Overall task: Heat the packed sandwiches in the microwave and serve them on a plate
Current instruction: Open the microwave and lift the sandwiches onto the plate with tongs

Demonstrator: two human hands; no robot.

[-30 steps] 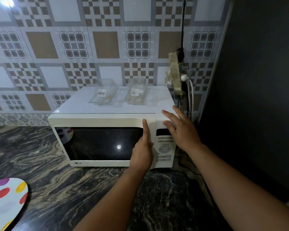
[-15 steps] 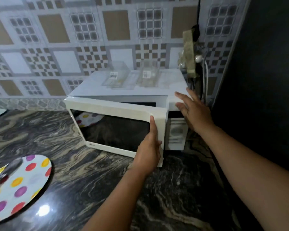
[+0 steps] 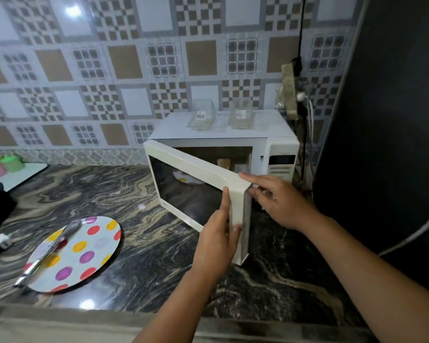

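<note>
A: Logging progress. I am swinging the microwave door (image 3: 196,184) out with my left hand (image 3: 217,240), fingers lying straight and close together on its outer face, thumb wrapped round the free edge. My right hand (image 3: 280,201) is at the door's top corner, index finger laid straight along it; the other fingers are curling behind the edge, pinching it I think, though the view is poor there

B: And the sandwiches?

A: Two clear sandwich packs (image 3: 221,116) are sitting on top of the microwave (image 3: 278,144), side by side, not yet loaded. Something pale is showing inside the cavity; I cannot tell what it is. The spotted plate (image 3: 79,251) is waiting on the counter (image 3: 139,194) to the left, well apart from the oven, with a utensil (image 3: 50,251) lying across it. So I am judging only the door as done; loading, heating and serving are all remaining

B: Change against the earlier frames?

A: A second ago the door was sitting closed with my right hand bracing the control panel corner. Now it is standing wide and the right hand is holding the door itself
</note>
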